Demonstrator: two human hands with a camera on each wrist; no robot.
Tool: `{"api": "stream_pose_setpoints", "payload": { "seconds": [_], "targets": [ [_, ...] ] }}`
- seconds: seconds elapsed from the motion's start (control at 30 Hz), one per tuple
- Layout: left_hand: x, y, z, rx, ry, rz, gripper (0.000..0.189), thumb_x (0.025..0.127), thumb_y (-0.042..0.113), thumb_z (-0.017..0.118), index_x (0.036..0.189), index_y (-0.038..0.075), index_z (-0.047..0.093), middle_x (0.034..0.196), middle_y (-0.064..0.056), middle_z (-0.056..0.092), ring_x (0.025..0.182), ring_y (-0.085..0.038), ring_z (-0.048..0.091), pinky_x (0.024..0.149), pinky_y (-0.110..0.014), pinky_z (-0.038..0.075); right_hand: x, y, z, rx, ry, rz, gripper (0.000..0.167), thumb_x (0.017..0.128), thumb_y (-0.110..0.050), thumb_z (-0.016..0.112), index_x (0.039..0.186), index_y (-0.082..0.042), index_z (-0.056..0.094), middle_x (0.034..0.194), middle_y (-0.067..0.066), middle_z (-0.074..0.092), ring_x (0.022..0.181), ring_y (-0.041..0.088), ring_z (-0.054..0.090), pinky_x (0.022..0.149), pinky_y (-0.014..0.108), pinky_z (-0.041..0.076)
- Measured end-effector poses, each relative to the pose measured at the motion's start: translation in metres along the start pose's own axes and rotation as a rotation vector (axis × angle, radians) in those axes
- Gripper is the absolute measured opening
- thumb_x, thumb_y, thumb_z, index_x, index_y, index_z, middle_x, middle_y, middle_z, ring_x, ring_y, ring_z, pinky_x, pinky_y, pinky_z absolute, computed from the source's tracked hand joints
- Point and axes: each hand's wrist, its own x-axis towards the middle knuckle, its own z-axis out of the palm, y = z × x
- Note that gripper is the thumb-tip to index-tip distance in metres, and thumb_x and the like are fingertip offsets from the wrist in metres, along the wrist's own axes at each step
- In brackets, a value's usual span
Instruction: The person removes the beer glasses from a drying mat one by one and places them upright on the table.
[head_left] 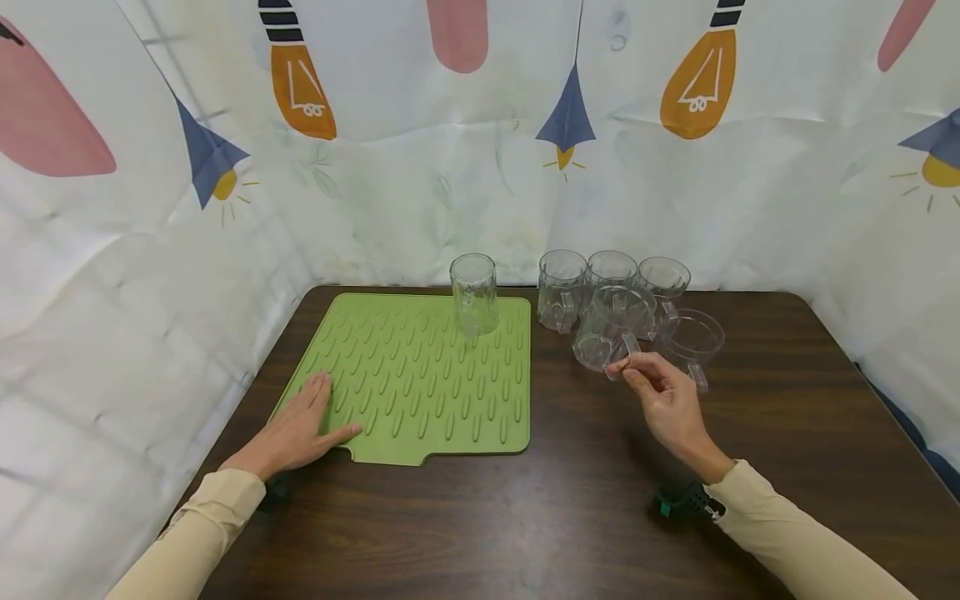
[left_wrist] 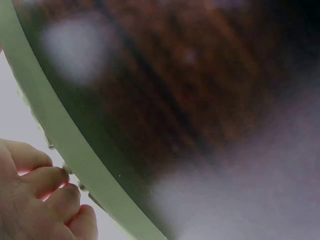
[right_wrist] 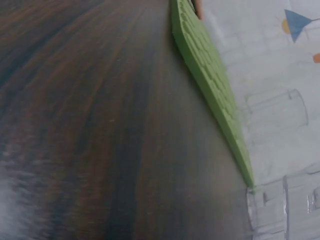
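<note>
My left hand [head_left: 300,429] rests spread on the near left corner of a green ribbed drying mat [head_left: 405,375]. Its fingers [left_wrist: 60,190] also appear beside the mat's edge in the left wrist view. With thumb and fingertips, my right hand [head_left: 667,408] pinches the handle of a clear glass mug [head_left: 600,333], which is tilted in front of the other mugs. Whether its base touches the table cannot be told. One clear mug [head_left: 474,300] stands upright at the mat's back right. The right hand itself is out of the right wrist view.
Several more clear mugs stand close together right of the mat, among them one at the back left [head_left: 558,292] and one at the right [head_left: 693,337]. The dark wooden table [head_left: 480,525] ends at a printed white curtain [head_left: 420,200] behind.
</note>
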Motion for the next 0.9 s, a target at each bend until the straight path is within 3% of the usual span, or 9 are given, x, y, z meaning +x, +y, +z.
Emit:
{"api": "stream_pose_setpoints", "payload": {
  "seconds": [0.43,0.9],
  "targets": [
    [0.000,-0.002,0.001,0.002,-0.020,-0.005,0.110,0.098,0.061,0.061,0.160,-0.016,0.012,0.167,-0.040,0.009,0.155,-0.059,0.013,0.123,-0.073,0.019,-0.010,0.013,0.001,0.022,0.027,0.027,0.013,0.099,0.010,0.059,0.108,0.008,0.068,0.105,-0.016,0.076,0.100,-0.004,0.072,0.090,0.012,0.058],
    [0.001,-0.001,0.001,-0.008,-0.033,-0.008,0.110,0.099,0.061,0.060,0.159,-0.016,0.011,0.167,-0.040,0.008,0.155,-0.059,0.011,0.123,-0.074,0.017,-0.018,0.024,-0.001,-0.064,0.039,0.037,0.016,0.100,0.007,0.059,0.110,0.003,0.070,0.106,-0.013,0.076,0.101,-0.007,0.070,0.092,0.008,0.055]
  ]
}}
